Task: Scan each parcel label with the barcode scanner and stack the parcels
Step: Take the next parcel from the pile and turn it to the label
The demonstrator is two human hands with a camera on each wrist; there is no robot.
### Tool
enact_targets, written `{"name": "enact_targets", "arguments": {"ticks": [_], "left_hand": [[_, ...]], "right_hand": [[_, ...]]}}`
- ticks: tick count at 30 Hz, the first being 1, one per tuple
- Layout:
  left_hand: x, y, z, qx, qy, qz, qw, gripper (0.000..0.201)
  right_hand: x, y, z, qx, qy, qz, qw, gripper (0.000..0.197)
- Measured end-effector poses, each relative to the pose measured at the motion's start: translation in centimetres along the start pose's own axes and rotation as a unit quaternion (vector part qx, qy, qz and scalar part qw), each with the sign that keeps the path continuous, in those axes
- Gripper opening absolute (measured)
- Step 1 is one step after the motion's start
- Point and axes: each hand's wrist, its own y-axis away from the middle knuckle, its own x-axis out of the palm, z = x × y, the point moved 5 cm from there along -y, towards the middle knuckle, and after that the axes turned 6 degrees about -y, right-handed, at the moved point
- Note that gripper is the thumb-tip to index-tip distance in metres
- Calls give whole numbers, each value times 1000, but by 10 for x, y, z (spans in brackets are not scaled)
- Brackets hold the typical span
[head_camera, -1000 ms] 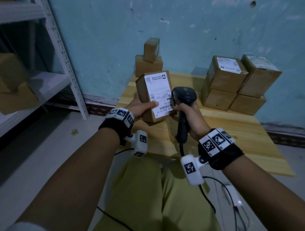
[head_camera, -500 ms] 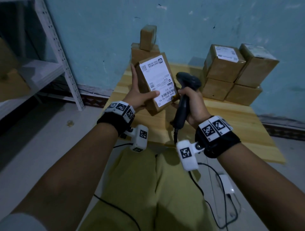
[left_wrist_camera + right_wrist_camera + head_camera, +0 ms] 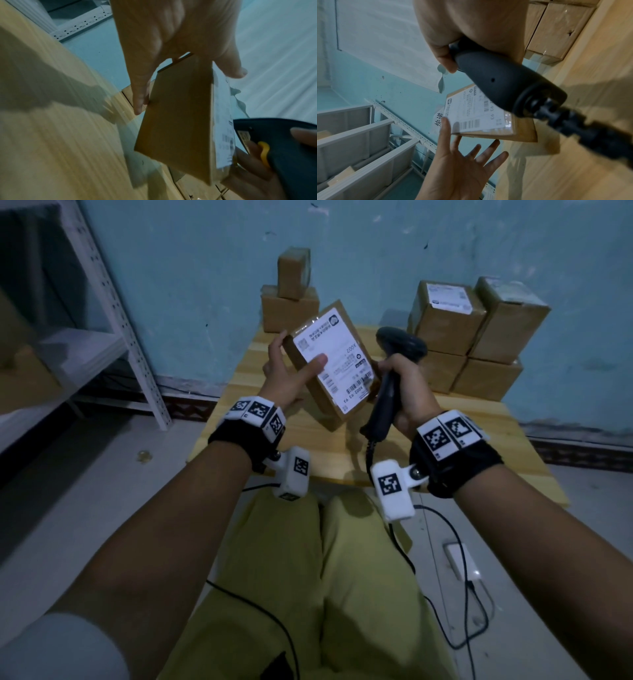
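Left hand (image 3: 284, 378) pinching the parcel (image 3: 322, 405), thumb on its label (image 3: 342, 361), fingers spread behind, held tilted above the table (image 3: 496, 446); right hand (image 3: 407, 392) wrapped round the barcode scanner (image 3: 400, 345) just beside it; stacked boxes (image 3: 445, 320) behind; metal shelf (image 3: 113, 302) at left

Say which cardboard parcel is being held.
The brown cardboard parcel tilted in the left hand, beside the black barcode scanner; the other parcels sit stacked on the wooden table.
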Motion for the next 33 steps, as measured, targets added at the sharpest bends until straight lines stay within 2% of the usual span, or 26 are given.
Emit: {"name": "enact_targets", "arguments": {"ticks": [2,6,9,12,15,18,19,21,23,25,30,33], "left_hand": [[-1,1,0,-5,6,-6,1000,58],[2,-2,6,-19,14,6,1000,57],[-2,-5,8,2,-14,-10,1000,39],[-7,0,7,10,-64,-26,998,39],[-5,6,18,-36,-102,-17,994,49],[-2,13,25,-23,-95,-9,995,93],[0,15,25,-15,-88,2,996,101],[-1,14,26,-6,-81,5,997,91],[-4,13,25,3,-100,-15,995,65],[-8,12,23,4,-138,-23,990,53],[-13,4,17,16,-198,-27,980,53],[-15,-1,9,41,-265,-17,963,67]], "right_hand": [[-2,0,1,5,8,-7,1000,58],[-4,-2,2,-7,4,-13,1000,51],[-8,-5,2,-12,-6,-11,1000,29],[-8,-4,8,-26,3,-4,1000,6],[-3,-3,18,-58,16,-2,998,10],[5,-3,25,-88,34,-9,996,16],[9,-3,27,-95,51,-6,994,14],[14,-4,29,-97,88,5,991,14],[17,-4,30,-92,117,12,989,31],[19,-5,30,-87,129,24,988,41],[29,-2,31,-71,144,57,985,54],[29,-3,30,-57,149,58,985,60]]}}
